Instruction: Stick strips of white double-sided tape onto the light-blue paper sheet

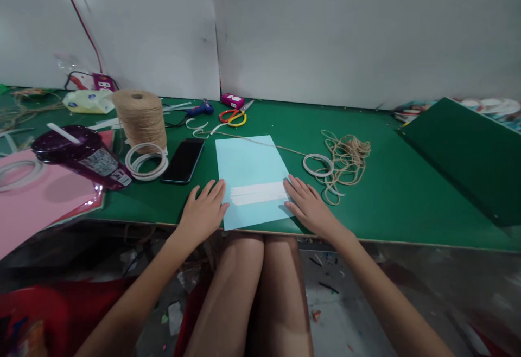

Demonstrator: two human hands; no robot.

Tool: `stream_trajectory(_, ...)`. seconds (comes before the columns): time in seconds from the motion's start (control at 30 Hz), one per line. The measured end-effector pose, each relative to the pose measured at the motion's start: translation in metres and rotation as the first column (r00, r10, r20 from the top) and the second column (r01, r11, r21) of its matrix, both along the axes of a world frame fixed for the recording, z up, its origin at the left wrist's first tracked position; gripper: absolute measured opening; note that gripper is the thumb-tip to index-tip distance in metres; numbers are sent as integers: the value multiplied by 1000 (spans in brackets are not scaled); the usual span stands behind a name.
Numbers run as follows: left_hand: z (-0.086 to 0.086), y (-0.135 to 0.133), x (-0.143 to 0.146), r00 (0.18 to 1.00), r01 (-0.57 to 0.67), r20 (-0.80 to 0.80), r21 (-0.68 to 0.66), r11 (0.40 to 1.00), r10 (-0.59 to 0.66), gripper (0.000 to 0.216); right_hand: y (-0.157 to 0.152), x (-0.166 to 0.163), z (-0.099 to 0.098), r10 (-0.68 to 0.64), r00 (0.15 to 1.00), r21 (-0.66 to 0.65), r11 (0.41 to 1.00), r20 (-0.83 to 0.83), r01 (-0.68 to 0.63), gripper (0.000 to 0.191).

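A light blue sheet of paper [250, 156] lies flat on the green table near its front edge. Across its lower part runs a band of white strips [258, 193], side by side. My left hand [203, 209] rests at the sheet's left edge, fingers stretched out. On the right edge lies my right hand [307, 202], flat, its fingertips by the end of the white strips. Neither hand grips anything. A ring of white tape [318, 165] and a tangle of twine [350, 153] lie just beyond my right hand.
Left of the sheet are a black phone [184, 160], white tape rings [146, 170], a twine spool [140, 118], a purple cup [87, 156] and pink paper [49, 199]. Behind lie scissors [238, 117], a blue glue gun [200, 108] and a small pink box [233, 100]. A green board [468, 156] leans at right.
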State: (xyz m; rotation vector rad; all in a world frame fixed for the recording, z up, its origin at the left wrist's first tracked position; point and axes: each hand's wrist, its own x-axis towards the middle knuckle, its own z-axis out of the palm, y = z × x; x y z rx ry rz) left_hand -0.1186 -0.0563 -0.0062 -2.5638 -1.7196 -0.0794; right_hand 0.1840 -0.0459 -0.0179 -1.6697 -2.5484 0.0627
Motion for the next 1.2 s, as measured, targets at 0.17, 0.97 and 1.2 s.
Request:
stream_trajectory(0.17,-5,8,-5,1000,-19,-7,-62,998,19,54,-1,4,-6,-84,996,24,996,2,84,61)
stream_trajectory(0.97,-7,28,-7,999,-21,39,-59,998,23,54,40,32,11,-275,912,306,878,-306,367,39)
stream_trajectory(1.2,-8,42,-12,997,46,70,-52,998,-42,52,52,44,3,-431,902,345,845,-8,407,32)
